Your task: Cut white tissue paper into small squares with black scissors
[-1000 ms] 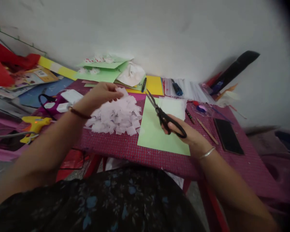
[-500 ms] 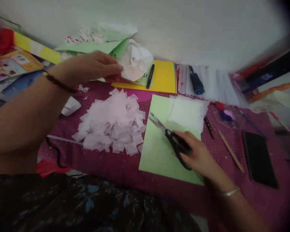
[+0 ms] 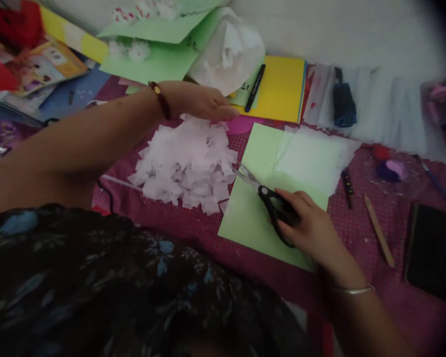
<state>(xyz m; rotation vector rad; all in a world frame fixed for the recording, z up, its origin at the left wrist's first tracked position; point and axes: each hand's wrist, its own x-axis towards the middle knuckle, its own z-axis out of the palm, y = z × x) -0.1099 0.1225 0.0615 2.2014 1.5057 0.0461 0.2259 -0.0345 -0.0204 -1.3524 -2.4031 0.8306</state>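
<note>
My right hand (image 3: 312, 228) grips black-handled scissors (image 3: 269, 196) over a light green sheet (image 3: 241, 218). The scissor blades are slightly apart, and their tips reach the sheet's left edge. Beside that sheet lies a heap of cut white paper pieces (image 3: 188, 163). My left hand (image 3: 211, 104) hovers at the heap's far edge, near the yellow paper (image 3: 282, 89). Its fingers are stretched out, somewhat blurred, with nothing visible in them. A stack of thin white sheets (image 3: 315, 156) rests on the far right part of the green sheet.
Behind my left hand are a crumpled white bag (image 3: 230, 49) and green cards (image 3: 148, 59). A black marker (image 3: 255, 88) lies on the yellow paper. To the right are a dark blue stapler-like tool (image 3: 344, 104), a wooden stick (image 3: 379, 230) and a black phone (image 3: 433, 253).
The view has tilted down and shifted left. My left hand has come away from the white bag, nearer to the paper heap. The scissors have moved slightly left, still in my right hand.
</note>
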